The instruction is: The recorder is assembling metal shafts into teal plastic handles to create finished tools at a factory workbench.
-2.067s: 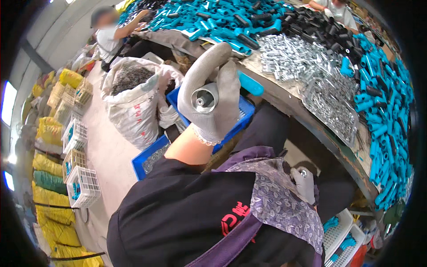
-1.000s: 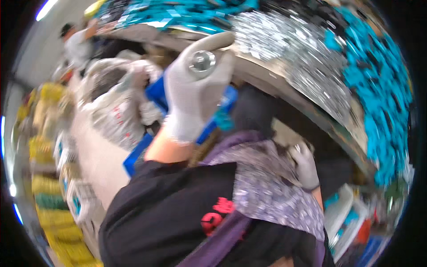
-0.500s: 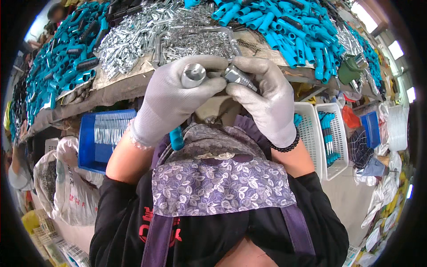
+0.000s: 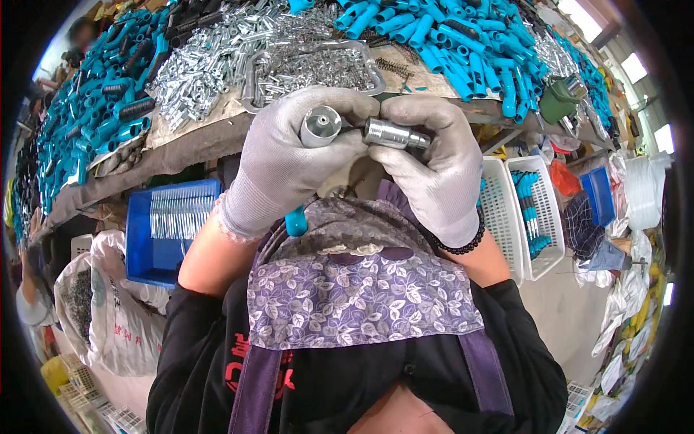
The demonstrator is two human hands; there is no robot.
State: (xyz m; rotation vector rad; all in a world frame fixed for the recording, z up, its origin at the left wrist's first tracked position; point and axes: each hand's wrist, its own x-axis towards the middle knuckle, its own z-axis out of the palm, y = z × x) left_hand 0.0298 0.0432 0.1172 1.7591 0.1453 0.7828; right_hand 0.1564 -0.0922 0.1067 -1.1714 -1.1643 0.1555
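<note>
Both my hands wear pale grey-white gloves and meet in front of my chest. My left hand [image 4: 300,145] is closed around a silver metal cylinder [image 4: 320,126], whose hollow end faces up with a small pin or hole in its centre. Below that wrist a teal handle [image 4: 296,221] pokes out; whether it joins the cylinder is hidden. Between the thumb and fingers of my right hand [image 4: 437,155] lies a stepped silver metal fitting [image 4: 396,135], ringed along its body and narrower toward the palm. Its wide end comes close to my left fingertips.
On the bench ahead are a clear tray [image 4: 318,72] of small metal parts, silver parts [image 4: 195,83] and teal handles [image 4: 463,50] in heaps. A blue bin [image 4: 144,262] of metal rods stands left; white baskets [image 4: 547,269] stand right. A white sack [image 4: 119,340] sits lower left.
The fitting in my right hand has turned from a downward slant to nearly level. The cylinder in my left hand has tilted, showing more of its hollow end.
</note>
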